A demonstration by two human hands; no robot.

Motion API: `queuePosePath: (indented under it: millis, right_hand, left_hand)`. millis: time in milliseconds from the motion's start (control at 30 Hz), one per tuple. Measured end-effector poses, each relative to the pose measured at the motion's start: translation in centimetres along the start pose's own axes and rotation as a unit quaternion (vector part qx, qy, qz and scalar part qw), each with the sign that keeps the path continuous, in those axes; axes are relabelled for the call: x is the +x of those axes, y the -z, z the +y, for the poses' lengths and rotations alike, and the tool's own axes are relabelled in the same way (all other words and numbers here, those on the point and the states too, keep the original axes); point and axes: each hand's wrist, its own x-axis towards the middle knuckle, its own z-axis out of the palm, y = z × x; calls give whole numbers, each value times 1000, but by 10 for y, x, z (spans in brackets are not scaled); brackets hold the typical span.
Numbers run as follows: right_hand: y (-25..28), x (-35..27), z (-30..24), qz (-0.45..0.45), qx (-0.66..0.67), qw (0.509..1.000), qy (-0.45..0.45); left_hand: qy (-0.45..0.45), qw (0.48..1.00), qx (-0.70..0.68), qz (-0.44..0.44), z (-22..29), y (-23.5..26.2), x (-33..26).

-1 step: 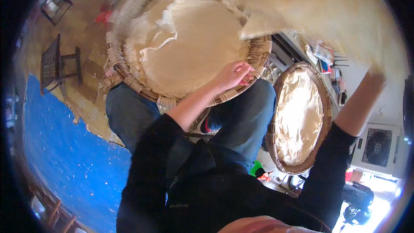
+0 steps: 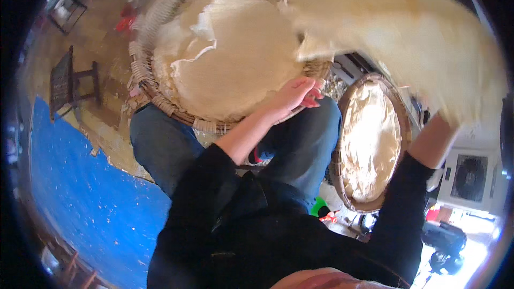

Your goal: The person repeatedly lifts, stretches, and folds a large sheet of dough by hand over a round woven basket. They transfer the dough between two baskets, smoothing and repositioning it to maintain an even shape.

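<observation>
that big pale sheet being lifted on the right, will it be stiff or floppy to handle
Probably floppy: the pale sheet bends and blurs in mid-air. Likely light, since the right hand seems to raise it alone. Possibly fragile: sheets in the woven tray show torn, curled edges.

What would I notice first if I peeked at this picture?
A big pale sheet, blurred, lifted at the upper right by the right hand, which it hides. Below it the left hand rests on the rim of a wide woven tray on the person's knees, lined with more pale sheets. A second tray stands at the right.
</observation>
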Motion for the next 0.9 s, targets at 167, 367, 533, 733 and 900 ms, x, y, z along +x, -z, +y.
queuePosePath:
  millis: [167,367,533,733,900]
  right_hand:
    - [-36,-199,6,-2,3,960,-280]
    - [-78,-363,21,-46,-53,885,-461]
    - [-91,-412,43,-140,-164,846,-488]
    - [-73,-463,21,153,216,828,-495]
    - [-71,-517,15,284,208,727,-590]
  left_hand:
    - [17,893,-438,-101,-56,-76,-15]
    - [34,838,-524,-146,-46,-58,-62]
    - [132,970,-159,129,-67,-44,-89]
    - [215,966,126,67,-85,-40,-123]
    - [114,968,-78,210,-61,-41,-116]
